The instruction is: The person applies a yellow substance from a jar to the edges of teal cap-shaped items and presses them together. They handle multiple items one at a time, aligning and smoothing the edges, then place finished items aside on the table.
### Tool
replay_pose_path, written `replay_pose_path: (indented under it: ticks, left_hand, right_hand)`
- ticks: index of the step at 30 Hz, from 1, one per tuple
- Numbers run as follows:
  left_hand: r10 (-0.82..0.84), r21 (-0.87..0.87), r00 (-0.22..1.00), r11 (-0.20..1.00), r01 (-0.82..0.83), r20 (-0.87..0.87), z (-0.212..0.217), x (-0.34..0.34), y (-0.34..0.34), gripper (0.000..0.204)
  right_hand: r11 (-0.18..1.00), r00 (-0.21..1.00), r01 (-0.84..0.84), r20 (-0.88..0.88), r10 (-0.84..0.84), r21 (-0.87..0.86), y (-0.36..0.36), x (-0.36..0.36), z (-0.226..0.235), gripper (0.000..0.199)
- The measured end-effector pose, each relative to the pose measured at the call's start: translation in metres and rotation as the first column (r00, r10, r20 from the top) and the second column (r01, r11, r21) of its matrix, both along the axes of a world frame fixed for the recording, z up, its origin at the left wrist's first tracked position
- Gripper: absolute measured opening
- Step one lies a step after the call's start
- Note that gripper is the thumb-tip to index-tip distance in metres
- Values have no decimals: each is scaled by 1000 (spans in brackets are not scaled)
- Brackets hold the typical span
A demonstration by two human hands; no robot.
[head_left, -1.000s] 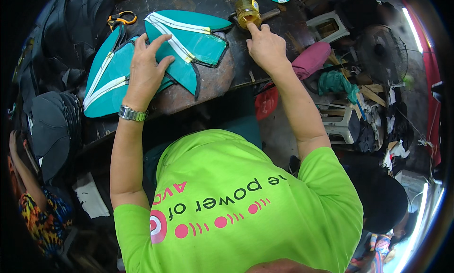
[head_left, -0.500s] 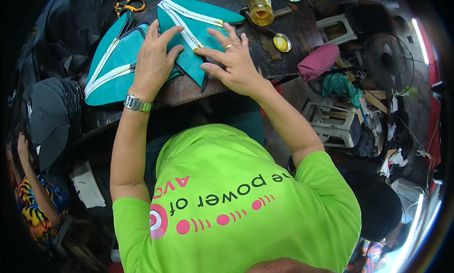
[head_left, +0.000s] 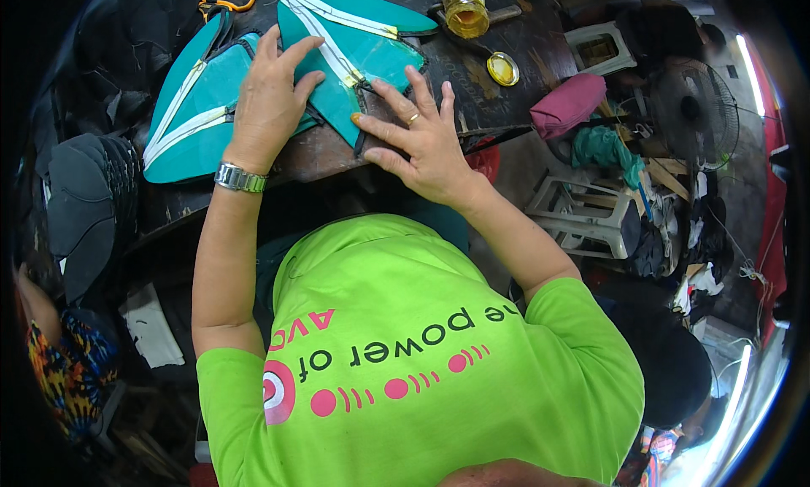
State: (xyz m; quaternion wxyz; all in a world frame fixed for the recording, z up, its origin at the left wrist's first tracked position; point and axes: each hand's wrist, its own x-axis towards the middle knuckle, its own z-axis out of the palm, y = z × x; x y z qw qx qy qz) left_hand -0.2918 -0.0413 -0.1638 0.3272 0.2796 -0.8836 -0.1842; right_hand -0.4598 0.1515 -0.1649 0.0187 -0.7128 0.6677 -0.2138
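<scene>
A teal panel with white strips in a V (head_left: 325, 99) lies on the dark table in front of me. My left hand (head_left: 268, 107), watch at its wrist, rests along the panel's left side with fingers stretched. My right hand (head_left: 422, 137) is at the lower right edge, fingers spread. Its index fingertip is yellowish and touches the panel near the dark edging. A second teal piece with white strips (head_left: 173, 141) lies to the left, partly covered by my left hand. An uncapped jar of amber paste (head_left: 466, 19) stands beyond my right hand, its lid (head_left: 503, 69) lying nearby.
Orange-handled scissors (head_left: 228, 0) lie at the far left of the table. Dark stacked pieces (head_left: 89, 196) sit at left. A pink bundle (head_left: 567, 106), a stool (head_left: 586, 217) and a fan (head_left: 693, 112) are at right. Another person's patterned sleeve (head_left: 72, 369) shows at lower left.
My right index fingertip has slid down from the end of the white strip to the panel's lower right edge. My left hand stays on the panel's left side.
</scene>
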Motion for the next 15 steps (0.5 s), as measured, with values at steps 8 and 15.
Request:
replay_pose_path:
  ticks: [8,15]
  left_hand:
    - [13,-1,1000,1000,-13,12,3,0,2,47]
    - [26,-40,999,999,-25,23,1,-1,1,47]
  right_hand:
    - [990,994,-108,-1,108,-94,12,7,5,43]
    - [994,998,30,-47,-35,-102,-12,-8,0,47]
